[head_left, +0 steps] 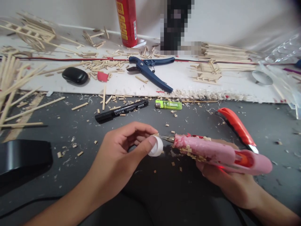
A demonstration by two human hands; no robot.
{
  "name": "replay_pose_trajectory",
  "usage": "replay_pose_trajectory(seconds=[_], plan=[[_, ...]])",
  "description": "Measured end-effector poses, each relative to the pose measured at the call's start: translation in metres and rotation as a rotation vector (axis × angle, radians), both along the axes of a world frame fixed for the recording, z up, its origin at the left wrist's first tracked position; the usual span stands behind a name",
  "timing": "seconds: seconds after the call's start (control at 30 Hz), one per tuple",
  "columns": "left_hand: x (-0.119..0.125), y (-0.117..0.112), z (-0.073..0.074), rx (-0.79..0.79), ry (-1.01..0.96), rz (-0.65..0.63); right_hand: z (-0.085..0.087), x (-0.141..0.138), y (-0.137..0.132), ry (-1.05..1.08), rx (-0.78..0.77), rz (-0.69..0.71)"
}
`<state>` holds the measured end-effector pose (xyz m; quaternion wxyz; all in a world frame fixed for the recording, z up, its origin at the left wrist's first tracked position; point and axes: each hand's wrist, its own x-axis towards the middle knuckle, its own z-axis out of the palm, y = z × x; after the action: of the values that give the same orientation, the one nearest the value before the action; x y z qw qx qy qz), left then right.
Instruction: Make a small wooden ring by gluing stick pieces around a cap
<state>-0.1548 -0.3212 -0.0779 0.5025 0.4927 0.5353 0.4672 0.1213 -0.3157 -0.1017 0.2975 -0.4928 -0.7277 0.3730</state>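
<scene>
My left hand [122,150] pinches a small white cap-like piece [156,147] between thumb and fingers, low in the middle of the view. My right hand [225,179] grips a pink glue gun [218,153] studded with wood chips. Its metal nozzle [167,138] points left and touches the white piece. A red glow shows at the gun's trigger.
A black marker [121,111], a green lighter [168,104] and an orange utility knife [236,127] lie on the grey mat. Blue cutters [149,71], a red can [127,22], a black oval case [75,75] and many wooden sticks [16,81] sit behind. A black object [23,158] is at the left.
</scene>
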Motion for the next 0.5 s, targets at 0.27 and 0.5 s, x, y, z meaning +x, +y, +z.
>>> replay_pose_trajectory(seconds=[0.27,0.5], plan=[[0.0017,0.0000,0.0024,-0.086,-0.013,-0.007,0.0062,-0.0043,0.0025,-0.001,0.038,0.045],[0.0007,-0.0009,0.0005,-0.083,-0.001,-0.007,0.0056,-0.0057,0.0039,-0.006,0.034,0.082]])
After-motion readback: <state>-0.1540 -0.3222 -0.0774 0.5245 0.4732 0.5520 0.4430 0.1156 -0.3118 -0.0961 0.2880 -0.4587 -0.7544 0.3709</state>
